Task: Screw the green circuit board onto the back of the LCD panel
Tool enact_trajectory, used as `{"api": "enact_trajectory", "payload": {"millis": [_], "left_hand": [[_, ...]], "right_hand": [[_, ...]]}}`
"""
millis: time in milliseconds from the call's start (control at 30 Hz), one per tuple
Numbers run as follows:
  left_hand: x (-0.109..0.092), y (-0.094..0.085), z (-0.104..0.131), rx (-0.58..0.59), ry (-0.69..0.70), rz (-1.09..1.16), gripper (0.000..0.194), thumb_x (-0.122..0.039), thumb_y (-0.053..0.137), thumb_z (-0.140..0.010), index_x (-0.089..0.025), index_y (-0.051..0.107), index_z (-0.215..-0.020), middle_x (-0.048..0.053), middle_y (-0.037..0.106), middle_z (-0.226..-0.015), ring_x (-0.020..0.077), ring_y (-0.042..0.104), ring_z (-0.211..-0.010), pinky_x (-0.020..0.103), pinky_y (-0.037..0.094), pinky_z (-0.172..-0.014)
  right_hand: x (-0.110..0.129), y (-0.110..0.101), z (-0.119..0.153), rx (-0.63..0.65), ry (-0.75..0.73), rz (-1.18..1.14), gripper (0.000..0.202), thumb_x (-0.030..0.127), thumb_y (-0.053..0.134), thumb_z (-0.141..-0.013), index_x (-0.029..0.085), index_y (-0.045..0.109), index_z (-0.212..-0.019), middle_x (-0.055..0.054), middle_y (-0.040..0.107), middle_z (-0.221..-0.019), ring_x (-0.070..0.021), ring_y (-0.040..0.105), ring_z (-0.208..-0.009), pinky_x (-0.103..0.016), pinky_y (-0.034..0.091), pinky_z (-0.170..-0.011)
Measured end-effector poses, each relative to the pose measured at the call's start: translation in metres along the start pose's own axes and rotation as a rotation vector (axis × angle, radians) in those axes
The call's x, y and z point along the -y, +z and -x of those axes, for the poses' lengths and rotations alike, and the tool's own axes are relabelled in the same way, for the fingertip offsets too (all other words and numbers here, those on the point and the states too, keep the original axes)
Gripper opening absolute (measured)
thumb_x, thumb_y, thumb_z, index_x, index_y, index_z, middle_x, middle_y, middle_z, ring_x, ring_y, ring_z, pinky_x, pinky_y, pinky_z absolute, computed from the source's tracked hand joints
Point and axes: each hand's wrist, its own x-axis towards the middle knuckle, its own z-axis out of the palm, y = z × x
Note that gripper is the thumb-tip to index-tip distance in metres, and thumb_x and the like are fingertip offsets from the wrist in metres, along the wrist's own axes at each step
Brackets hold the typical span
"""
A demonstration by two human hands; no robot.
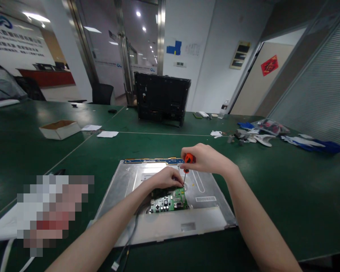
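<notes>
A flat silver display panel [215, 181] lies back side up on the green table in front of me. My right hand [205, 156] grips the red-orange handle of a screwdriver [189, 158], whose shaft points down at the upper right corner of a green circuit board [170, 202]. Close to the screwdriver's tip, my left hand [167, 177] bends over the board's upper edge with its fingers closed; whatever they pinch is hidden. Along the panel's far edge runs a narrow blue circuit strip [147, 161]. A dark cable [135, 230] with a white plug hangs over the near edge.
A black monitor housing [163, 98] stands across the table. An open cardboard box [59, 130] and paper sheets [107, 134] lie far left. Small parts, a plastic bag [272, 126] and blue-white items [314, 143] are at right. Pixelation covers something at near left.
</notes>
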Motion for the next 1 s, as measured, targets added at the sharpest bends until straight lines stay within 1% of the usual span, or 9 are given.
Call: {"api": "enact_trajectory", "payload": {"millis": [133, 400, 633, 867, 933, 1000], "left_hand": [[-0.001, 0.0, 0.0, -0.002, -0.001, -0.003, 0.012, -0.024, 0.07, -0.074, -0.015, 0.075, -0.079, 0.003, 0.072, -0.075, 0.0149, 0.063, -0.07, 0.02, 0.044, -0.066], [-0.003, -0.001, 0.001, 0.005, -0.007, 0.001, 0.011, -0.022, 0.069, -0.074, -0.015, 0.075, -0.08, 0.003, 0.072, -0.076, 0.015, 0.063, -0.071, 0.02, 0.044, -0.067], [-0.002, -0.001, 0.0, 0.017, -0.013, 0.022, 0.01, -0.02, 0.068, -0.074, -0.014, 0.074, -0.08, 0.003, 0.072, -0.075, 0.0144, 0.063, -0.07, 0.02, 0.044, -0.066], [0.0, 0.0, 0.0, -0.005, -0.003, 0.023, 0.01, -0.018, 0.07, -0.072, -0.015, 0.075, -0.08, 0.002, 0.072, -0.073, 0.0135, 0.063, -0.07, 0.019, 0.043, -0.066], [0.001, 0.001, 0.0, -0.005, -0.005, 0.023, 0.01, -0.018, 0.07, -0.072, -0.014, 0.075, -0.079, 0.002, 0.072, -0.074, 0.0136, 0.063, -0.07, 0.019, 0.044, -0.066], [0.001, 0.0, 0.0, -0.003, -0.009, 0.019, 0.01, -0.019, 0.07, -0.072, -0.014, 0.075, -0.079, 0.002, 0.072, -0.074, 0.0138, 0.063, -0.07, 0.019, 0.044, -0.066]], "right_hand": [[-0.001, -0.001, 0.0, -0.005, -0.006, -0.019, 0.019, 0.041, 0.069, -0.073, 0.025, 0.062, -0.078, 0.002, 0.06, -0.064, -0.0135, 0.052, -0.059, -0.025, 0.027, -0.052], [-0.001, 0.004, -0.003, 0.04, -0.008, 0.041, 0.02, 0.044, 0.066, -0.075, 0.025, 0.061, -0.08, 0.001, 0.061, -0.066, -0.0137, 0.052, -0.06, -0.025, 0.028, -0.052], [0.005, 0.002, -0.003, 0.092, 0.044, 0.086, 0.021, 0.044, 0.064, -0.077, 0.024, 0.061, -0.083, 0.001, 0.061, -0.07, -0.0138, 0.052, -0.063, -0.025, 0.028, -0.052], [0.011, -0.002, -0.002, 0.117, 0.123, 0.205, 0.025, 0.048, 0.062, -0.077, 0.025, 0.059, -0.088, 0.0, 0.063, -0.075, -0.0164, 0.054, -0.067, -0.025, 0.027, -0.053], [0.012, -0.002, -0.001, 0.135, 0.116, 0.206, 0.025, 0.046, 0.061, -0.078, 0.024, 0.057, -0.09, -0.001, 0.064, -0.076, -0.0165, 0.055, -0.067, -0.025, 0.028, -0.053], [0.014, -0.003, 0.001, 0.164, 0.096, 0.183, 0.02, 0.039, 0.06, -0.079, 0.023, 0.055, -0.091, -0.001, 0.064, -0.079, -0.0159, 0.055, -0.069, -0.025, 0.029, -0.054]]}}
